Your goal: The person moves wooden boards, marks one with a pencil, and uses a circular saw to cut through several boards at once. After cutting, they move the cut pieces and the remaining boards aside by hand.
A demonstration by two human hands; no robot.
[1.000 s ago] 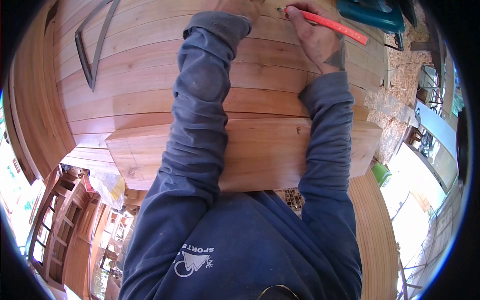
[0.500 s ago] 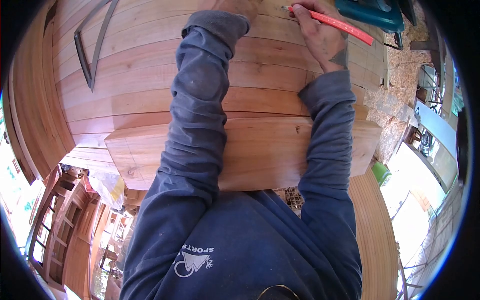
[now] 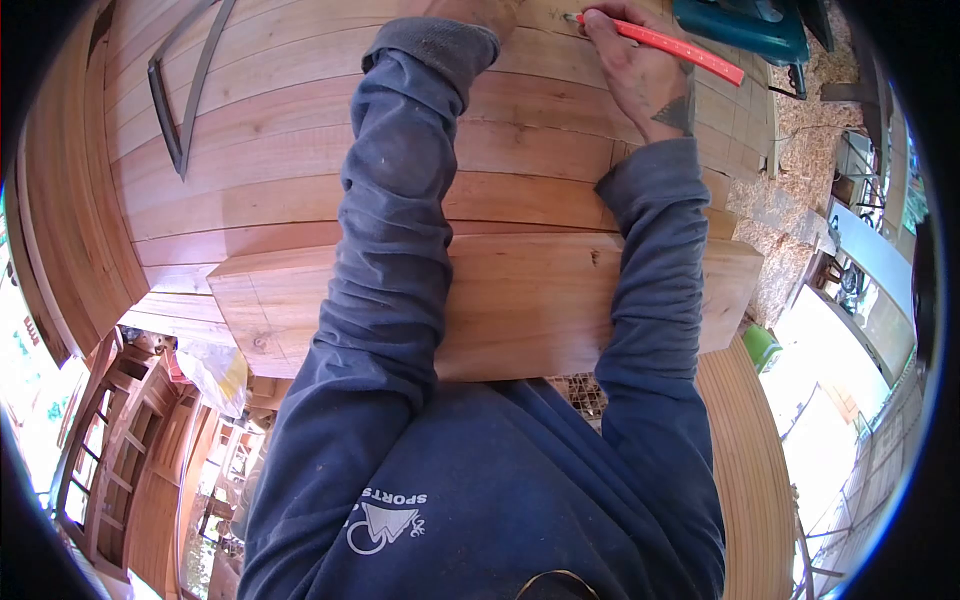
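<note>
My right hand (image 3: 640, 85) is closed round a flat red carpenter's pencil (image 3: 680, 49) near its sharpened end. The pencil's tip points left, at or just above the pale wooden boards (image 3: 545, 100), close to small dark marks. My left hand (image 3: 465, 10) is at the top edge, to the left of the pencil tip. Its fingers are cut off by the frame, so their state is hidden. Both forearms reach across a thick wooden beam (image 3: 530, 305) lying in front of my body.
A dark, angled metal tool (image 3: 166, 110) lies on the boards at upper left. At upper right stands a teal power tool (image 3: 750, 30). Wood shavings (image 3: 800, 120) cover the ground on the right. Wooden frames (image 3: 120, 440) stand at lower left.
Almost nothing differs. My right hand and the pencil have shifted very slightly, with the tip still by the marks on the boards.
</note>
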